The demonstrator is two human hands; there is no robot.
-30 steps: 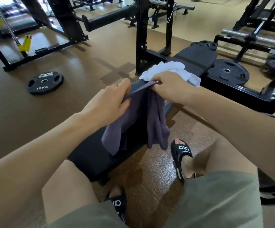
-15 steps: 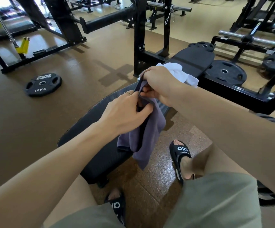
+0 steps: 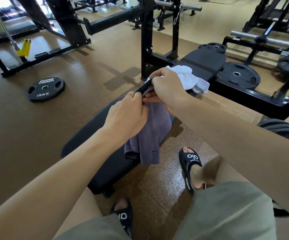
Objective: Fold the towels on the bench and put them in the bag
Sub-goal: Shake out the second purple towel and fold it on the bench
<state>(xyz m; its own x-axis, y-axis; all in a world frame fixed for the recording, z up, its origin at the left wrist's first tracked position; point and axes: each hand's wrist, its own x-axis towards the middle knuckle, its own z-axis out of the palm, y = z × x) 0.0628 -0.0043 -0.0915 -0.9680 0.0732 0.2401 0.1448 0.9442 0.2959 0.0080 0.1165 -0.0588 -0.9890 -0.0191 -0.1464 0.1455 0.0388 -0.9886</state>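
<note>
Both hands up over the worktop (image 3: 95, 135), left hand (image 3: 128, 115) and right hand (image 3: 168, 87) pinching the purple towel (image 3: 154, 132) top edge together, white towel (image 3: 190, 78) bunched just behind

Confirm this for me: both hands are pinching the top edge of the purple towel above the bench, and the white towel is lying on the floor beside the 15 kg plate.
One detail is wrong. The head view shows the white towel lying on the bench, behind the right hand, not on the floor. The rest holds: the left hand and right hand pinch the top edge of the purple towel.
</note>
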